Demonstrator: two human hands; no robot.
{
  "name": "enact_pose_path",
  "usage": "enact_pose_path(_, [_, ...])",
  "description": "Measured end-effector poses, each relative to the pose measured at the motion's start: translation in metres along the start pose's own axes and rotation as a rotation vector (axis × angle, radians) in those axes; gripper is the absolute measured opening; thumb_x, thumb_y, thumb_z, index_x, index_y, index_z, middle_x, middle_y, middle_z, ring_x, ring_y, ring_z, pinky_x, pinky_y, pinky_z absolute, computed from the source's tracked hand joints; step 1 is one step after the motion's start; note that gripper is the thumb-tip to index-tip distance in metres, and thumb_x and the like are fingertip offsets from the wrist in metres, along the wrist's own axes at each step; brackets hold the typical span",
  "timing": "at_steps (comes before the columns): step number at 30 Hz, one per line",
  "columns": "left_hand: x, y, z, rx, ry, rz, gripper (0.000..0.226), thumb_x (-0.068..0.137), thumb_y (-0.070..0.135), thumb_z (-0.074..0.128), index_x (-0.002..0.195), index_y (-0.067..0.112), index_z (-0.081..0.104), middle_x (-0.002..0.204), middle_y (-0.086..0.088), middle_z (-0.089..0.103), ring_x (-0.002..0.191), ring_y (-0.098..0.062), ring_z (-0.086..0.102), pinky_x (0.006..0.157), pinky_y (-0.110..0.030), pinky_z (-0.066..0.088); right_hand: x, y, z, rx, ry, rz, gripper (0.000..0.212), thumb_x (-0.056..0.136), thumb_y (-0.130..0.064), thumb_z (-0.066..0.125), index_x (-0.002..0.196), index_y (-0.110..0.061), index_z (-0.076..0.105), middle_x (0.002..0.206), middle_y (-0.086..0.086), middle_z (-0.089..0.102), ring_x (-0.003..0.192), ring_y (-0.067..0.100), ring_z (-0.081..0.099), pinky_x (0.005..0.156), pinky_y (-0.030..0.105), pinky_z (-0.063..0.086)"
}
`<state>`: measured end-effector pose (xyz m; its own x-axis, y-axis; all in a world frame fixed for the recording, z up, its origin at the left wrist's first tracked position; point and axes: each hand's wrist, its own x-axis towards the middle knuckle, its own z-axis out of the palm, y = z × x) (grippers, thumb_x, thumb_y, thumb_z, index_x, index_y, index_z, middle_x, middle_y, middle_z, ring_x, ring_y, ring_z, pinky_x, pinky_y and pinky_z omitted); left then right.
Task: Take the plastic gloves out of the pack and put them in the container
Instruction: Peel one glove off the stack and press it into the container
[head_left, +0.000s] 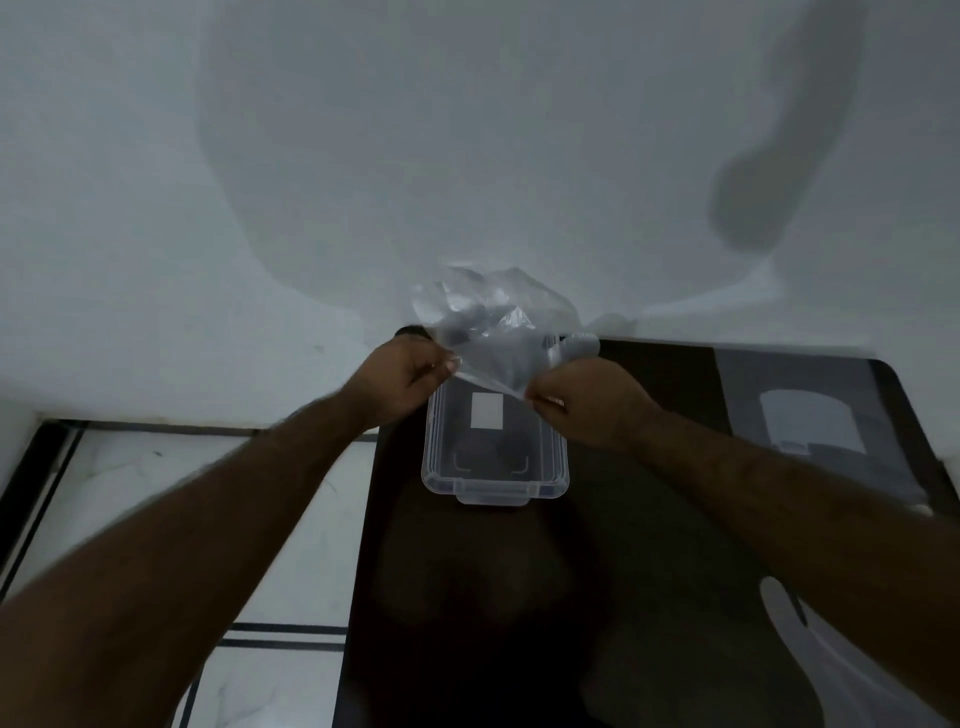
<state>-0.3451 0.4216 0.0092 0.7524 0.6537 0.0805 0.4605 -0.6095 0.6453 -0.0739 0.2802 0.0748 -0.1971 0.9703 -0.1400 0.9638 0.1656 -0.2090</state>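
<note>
Head view, item held: thin clear plastic glove (493, 332), crumpled and billowing upward, held in the air above the far end of the container; whether it is a single glove or several stuck together cannot be told.
Left hand (402, 382): fingers curled, thumb and fingertips pinching the glove's left edge.
Right hand (582, 402): fingers curled, pinching the glove's lower right edge.
Container (493, 452): clear plastic box, open top, latch tab on the near rim, white label showing through the base; appears empty; stands on the dark table (649, 519).
Pack: not identifiable; a pale bit of plastic (582, 344) shows just behind the right hand, contents unclear.
Step in hand, judged: lowering the glove into the box. Advice: gather the film down between both pinches before release, as it is light and springy and likely to puff back over the rim.
Surroundings: white wall (467, 130) behind with shadows of the person; tiled floor (285, 519) left of the table; reflections on the table's right side.
Obstructions: none seen between glove and box opening.
</note>
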Motion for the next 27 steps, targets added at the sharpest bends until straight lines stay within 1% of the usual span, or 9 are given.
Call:
enact_pose_path(3, [0.0,-0.014,0.008,0.114,-0.087,0.047,0.041,0.107,0.042,0.054,0.124,0.016,0.08,0.122,-0.003,0.08,0.13,-0.025,0.063,0.11,-0.044,0.052,-0.002,-0.007,0.018,-0.057,-0.083,-0.014,0.028,0.105,-0.04,0.052,0.1,-0.024,0.075,0.087,-0.004,0.075,0.079,0.015,0.07,0.081,0.037,0.061])
enact_pose_path(5, [0.001,-0.02,0.013,0.239,-0.181,0.067,0.049,0.106,0.048,0.046,0.128,0.019,0.078,0.129,-0.003,0.079,0.145,-0.029,0.054,0.12,-0.051,0.041,-0.002,-0.01,0.029,-0.115,-0.114,-0.028,0.03,0.106,-0.041,0.049,0.1,-0.025,0.074,0.088,-0.003,0.074,0.084,0.018,0.07,0.093,0.044,0.057])
enact_pose_path(7, [0.002,-0.025,0.017,0.388,-0.26,0.126,0.053,0.105,0.052,0.042,0.128,0.021,0.078,0.13,-0.003,0.079,0.151,-0.031,0.049,0.126,-0.058,0.03,-0.001,-0.014,0.039,-0.187,-0.154,-0.049,0.035,0.106,-0.043,0.043,0.098,-0.028,0.074,0.088,-0.005,0.074,0.085,0.017,0.07,0.104,0.05,0.049])
enact_pose_path(10, [0.007,-0.024,0.021,0.511,-0.327,0.208,0.038,0.106,0.044,0.055,0.128,0.021,0.077,0.131,0.0,0.078,0.155,-0.031,0.045,0.131,-0.063,0.015,0.003,-0.021,0.046,-0.238,-0.26,-0.064,0.033,0.108,-0.041,0.044,0.105,-0.026,0.074,0.1,-0.002,0.076,0.095,0.017,0.072,0.113,0.047,0.045])
enact_pose_path(15, [0.019,-0.002,0.023,0.72,-0.545,0.177,0.036,0.11,0.048,0.048,0.129,0.034,0.075,0.141,0.016,0.071,0.163,-0.025,0.029,0.13,-0.063,-0.01,0.01,-0.029,0.057,-0.304,-0.411,-0.068,0.025,0.108,-0.041,0.052,0.113,-0.026,0.072,0.11,-0.001,0.075,0.107,0.019,0.07,0.118,0.047,0.042])
enact_pose_path(19, [0.025,0.007,0.029,0.809,-0.68,0.176,0.037,0.11,0.049,0.044,0.127,0.039,0.074,0.145,0.016,0.068,0.164,-0.026,0.026,0.127,-0.072,-0.009,0.011,-0.029,0.065,-0.336,-0.498,-0.091,0.031,0.108,-0.045,0.05,0.118,-0.025,0.072,0.115,0.002,0.073,0.113,0.023,0.067,0.119,0.05,0.04])
enact_pose_path(23, [0.027,0.016,0.033,0.824,-0.757,0.159,0.035,0.107,0.049,0.05,0.13,0.039,0.073,0.154,0.014,0.062,0.165,-0.025,0.021,0.123,-0.07,-0.019,0.015,-0.028,0.065,-0.274,-0.587,-0.084,0.037,0.109,-0.049,0.046,0.125,-0.024,0.068,0.122,0.004,0.071,0.12,0.025,0.065,0.12,0.051,0.038])
enact_pose_path(25, [0.027,0.019,0.034,0.816,-0.795,0.153,0.045,0.104,0.06,0.05,0.141,0.04,0.067,0.163,0.011,0.052,0.167,-0.026,0.014,0.124,-0.07,-0.019,0.019,-0.027,0.065,-0.265,-0.631,-0.085,0.038,0.108,-0.051,0.048,0.126,-0.024,0.068,0.122,0.004,0.071,0.12,0.025,0.065,0.119,0.051,0.04])
enact_pose_path(27, [0.024,0.02,0.033,0.832,-0.834,0.163,0.063,0.1,0.077,0.041,0.147,0.04,0.061,0.169,0.008,0.045,0.167,-0.028,0.008,0.123,-0.072,-0.021,0.023,-0.027,0.066,-0.276,-0.664,-0.082,0.039,0.107,-0.052,0.05,0.127,-0.024,0.069,0.123,0.003,0.071,0.119,0.025,0.065,0.118,0.051,0.041])
